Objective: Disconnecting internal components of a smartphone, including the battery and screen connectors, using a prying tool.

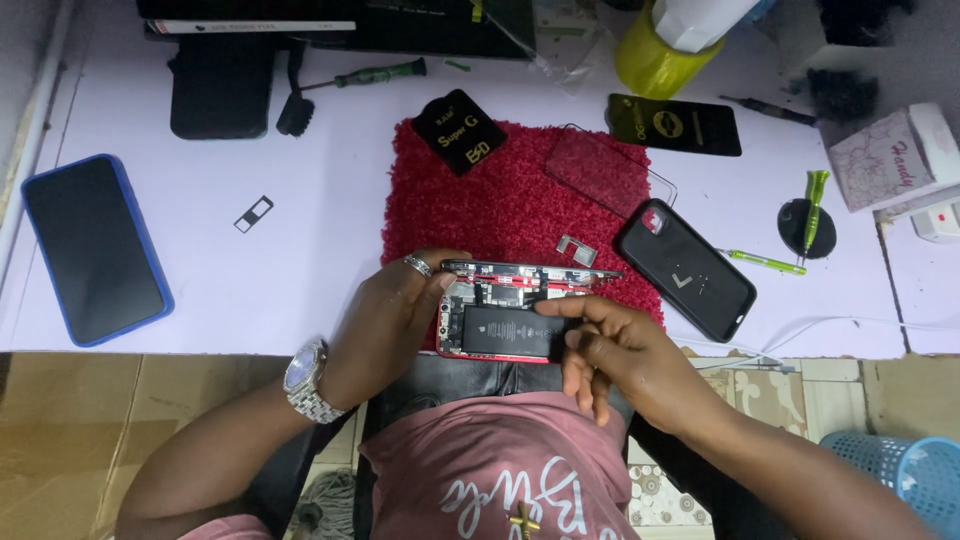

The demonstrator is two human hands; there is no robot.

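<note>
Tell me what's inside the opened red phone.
Inside the opened red phone: a black battery and circuitry above it. Left hand and right hand cover both ends.

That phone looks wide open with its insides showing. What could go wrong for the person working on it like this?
The opened red phone sits at the table's near edge, over the lap, held by the left hand; a slip could drop it. The right hand presses fingers on the black battery, and bending or piercing it might be dangerous. A small metal part lies loose on the shaggy red mat, where tiny pieces could easily get lost.
</note>
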